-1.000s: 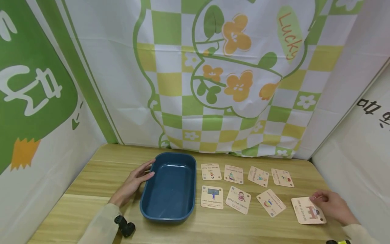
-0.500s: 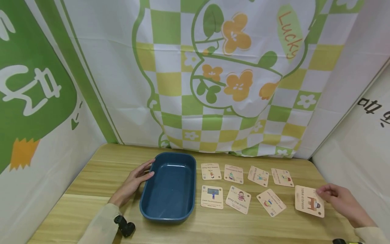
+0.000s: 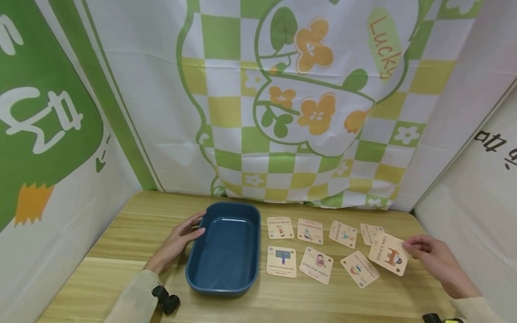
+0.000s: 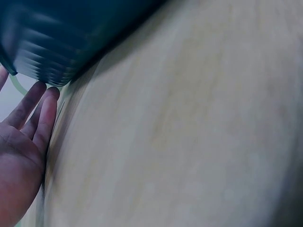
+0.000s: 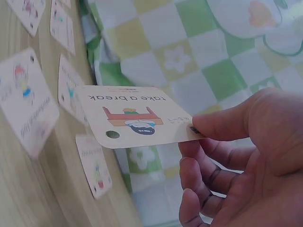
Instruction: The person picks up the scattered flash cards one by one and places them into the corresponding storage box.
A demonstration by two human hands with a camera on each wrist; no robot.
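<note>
**Card lifted at right; bin steadied at left**

Head view. The right hand (image 3: 434, 260), lower right of the frame, pinches the "take a break" card (image 3: 388, 255) by its right edge, thumb and fingers closed on it. The card is off the table (image 3: 121, 233) and tilted, hanging over the right end of the card rows and partly covering the far-right card (image 3: 369, 232). Six more cards lie flat in two rows at centre frame. The left hand (image 3: 176, 244) rests against the left wall of the blue bin (image 3: 226, 251), fingers straight and relaxed, gripping nothing. The bin holds nothing that can be seen.

Left wrist view. Blurred. Fingertips (image 4: 45, 99) at the left edge touch the bin's dark ribbed corner (image 4: 42, 61); the fingers lie straight and together. Bare tabletop fills the remainder.

Right wrist view. The card (image 5: 137, 116) is held near one corner only, between thumb (image 5: 227, 120) above and fingers below; the print and punched hole are legible. Other cards (image 5: 26, 101) lie on the table at the left of the frame.

Risk, as judged. The corner-only pinch gives little hold: a quick swing could let the card pivot or slip out. Carried low, it could clip and shift the flat cards beneath. The bin is merely touched, not gripped, so a knock could slide it.
</note>
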